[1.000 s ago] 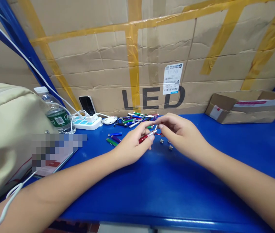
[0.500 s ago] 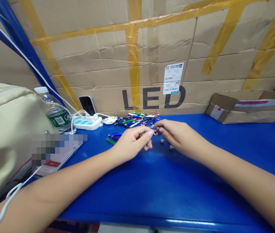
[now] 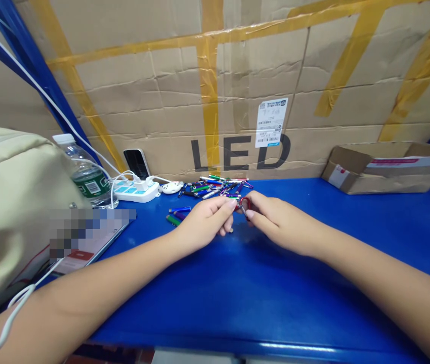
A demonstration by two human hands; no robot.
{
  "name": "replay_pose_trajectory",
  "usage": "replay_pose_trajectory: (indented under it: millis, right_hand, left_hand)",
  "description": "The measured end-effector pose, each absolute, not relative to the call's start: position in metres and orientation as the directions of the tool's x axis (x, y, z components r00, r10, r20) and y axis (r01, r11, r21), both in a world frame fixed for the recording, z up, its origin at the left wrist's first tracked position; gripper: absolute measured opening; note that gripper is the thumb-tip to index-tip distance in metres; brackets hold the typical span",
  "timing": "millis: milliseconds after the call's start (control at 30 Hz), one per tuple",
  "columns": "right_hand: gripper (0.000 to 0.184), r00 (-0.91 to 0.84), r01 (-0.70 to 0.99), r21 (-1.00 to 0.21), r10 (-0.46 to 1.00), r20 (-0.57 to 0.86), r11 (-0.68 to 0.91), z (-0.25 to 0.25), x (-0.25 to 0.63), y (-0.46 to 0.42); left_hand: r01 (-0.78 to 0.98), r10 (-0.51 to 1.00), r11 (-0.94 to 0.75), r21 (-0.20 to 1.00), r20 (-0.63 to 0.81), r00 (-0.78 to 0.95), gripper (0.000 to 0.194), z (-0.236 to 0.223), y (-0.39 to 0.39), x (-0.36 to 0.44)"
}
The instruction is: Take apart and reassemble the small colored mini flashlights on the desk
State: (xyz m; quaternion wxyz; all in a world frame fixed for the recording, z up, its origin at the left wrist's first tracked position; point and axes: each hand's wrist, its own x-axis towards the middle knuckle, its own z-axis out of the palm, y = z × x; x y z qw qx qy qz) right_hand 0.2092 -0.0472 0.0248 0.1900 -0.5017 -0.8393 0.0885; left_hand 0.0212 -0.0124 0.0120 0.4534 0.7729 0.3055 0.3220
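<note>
My left hand (image 3: 205, 222) is curled around a small red keychain flashlight, most of it hidden in the fingers. My right hand (image 3: 275, 220) pinches the red clip (image 3: 244, 204) at the flashlight's end, fingertips meeting my left thumb. Both hands rest on the blue table (image 3: 268, 288). Just behind them lies a heap of coloured keychain flashlights (image 3: 215, 187), with a blue one and a green one (image 3: 175, 220) lying apart to the left.
A taped cardboard wall marked LED (image 3: 238, 151) closes the back. At left are a beige bag (image 3: 13, 202), a water bottle (image 3: 86, 174), a white power strip (image 3: 137, 191), a leaning phone (image 3: 137, 163) and a white cable. An open cardboard box (image 3: 385, 167) sits back right.
Both hands have drawn slightly nearer and lower. The red flashlight body has slipped into my left fist. My right hand now covers the small metal parts that lay on the table.
</note>
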Motion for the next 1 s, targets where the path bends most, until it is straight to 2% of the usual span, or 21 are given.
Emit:
replay_pose_trajectory:
  millis: [200, 433, 567, 667, 867, 1000]
  right_hand:
    - [0.019, -0.392, 0.874, -0.237, 0.903, 0.173, 0.425, 0.025, 0.205, -0.05]
    - [0.016, -0.37, 0.927, 0.002, 0.912, 0.179, 0.375, 0.028, 0.2, -0.052]
    - [0.019, -0.358, 0.934, 0.091, 0.918, 0.17, 0.347, 0.03, 0.198, -0.053]
    - [0.019, -0.368, 0.93, 0.064, 0.913, 0.178, 0.363, 0.03, 0.199, -0.052]
    - [0.009, -0.401, 0.896, -0.132, 0.9, 0.172, 0.424, 0.026, 0.201, -0.054]
    - [0.005, -0.408, 0.878, -0.207, 0.902, 0.144, 0.43, 0.025, 0.199, -0.056]
  left_hand:
    - [0.201, 0.746, -0.442, 0.874, 0.234, 0.623, 0.037, 0.011, -0.013, 0.021]
    - [0.255, 0.715, -0.492, 0.832, 0.22, 0.664, 0.038, 0.012, -0.015, 0.02]
    - [0.268, 0.685, -0.489, 0.83, 0.175, 0.707, 0.04, 0.013, -0.017, 0.02]
    - [0.274, 0.673, -0.494, 0.825, 0.163, 0.722, 0.042, 0.013, -0.017, 0.02]
    - [0.329, 0.65, -0.543, 0.773, 0.139, 0.747, 0.043, 0.015, -0.021, 0.02]
    - [0.342, 0.614, -0.604, 0.72, 0.146, 0.776, 0.041, 0.017, -0.024, 0.02]
